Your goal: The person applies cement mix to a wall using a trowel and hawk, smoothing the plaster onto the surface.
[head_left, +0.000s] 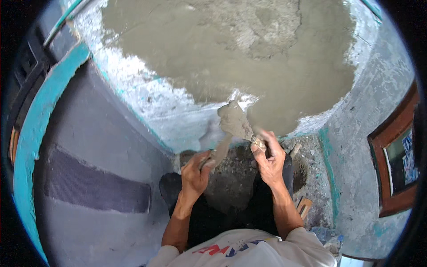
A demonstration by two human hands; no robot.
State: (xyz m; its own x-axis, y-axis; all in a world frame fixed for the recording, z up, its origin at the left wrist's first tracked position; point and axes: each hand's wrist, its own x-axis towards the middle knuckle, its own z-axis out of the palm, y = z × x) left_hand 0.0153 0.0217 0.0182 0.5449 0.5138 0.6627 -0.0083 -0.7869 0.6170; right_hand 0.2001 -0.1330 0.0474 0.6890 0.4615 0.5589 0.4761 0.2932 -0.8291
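- The trowel (235, 119), its blade smeared with grey mortar, is in front of me at the middle of the view, tip pointing up and left toward the wall.
- My right hand (270, 164) holds it, the fingers (274, 142) closed around the handle, which is crusted with grey.
- My left hand (193, 178) grips a narrow, flat grey tool (223, 147), its end slanting up just beside the trowel's blade; whether the two touch, I can't quite make out.
- Behind the trowel's tip, wet grey plaster (271, 95) spreads over much of the wall, with a rougher patch near the top.
- Chalky white and pale blue paint (155, 102) shows along its left edge.
- Below my hands, between my dark-clad knees, the ground (233, 182) is grey and gritty.
- Near my right forearm lies a piece of wood (304, 207), with clear plastic (330, 238) closer to me.
- On my left, a dark ribbed strip (95, 180) lies across a grey surface (106, 124).
- Far right, a brown wooden frame (383, 178) sits against the mottled grey side wall (351, 160).
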